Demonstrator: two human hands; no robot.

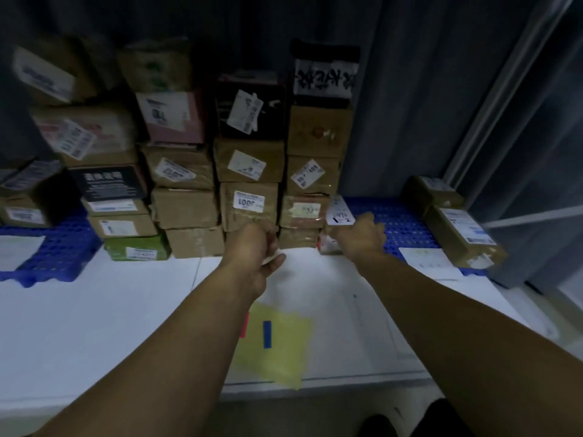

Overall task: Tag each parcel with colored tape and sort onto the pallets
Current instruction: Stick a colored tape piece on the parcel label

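At the foot of a stack of parcels (249, 171) piled against a dark curtain, a person reaches forward with both bare arms. The right hand (362, 236) grips a small parcel (339, 212) with a handwritten white label. Its thumb is on the near side and its fingers are curled round the far edge, apparently to draw the parcel out from the base of the pile. The left hand (263, 247) is just beside it at the bottom of the stack. Its fingers are curled with something pale at the thumb, but blur makes it impossible to tell whether they hold anything.

The small parcel sits at the inner edge of the right blue pallet (397, 222), touching the stack. Two brown parcels (460, 234) lie at the pallet's far end, probably already sorted. A second blue pallet (63, 247) lies to the left, partly under the pile.

On the white surface (126, 310) between the arms lies a yellow sheet (284, 351) carrying a blue strip of tape (267, 334) and a red strip (244, 324). They lie within easy reach, seemingly pre-cut for tagging. The gripped parcel shows no coloured tape, so tagging looks to be the step ahead.
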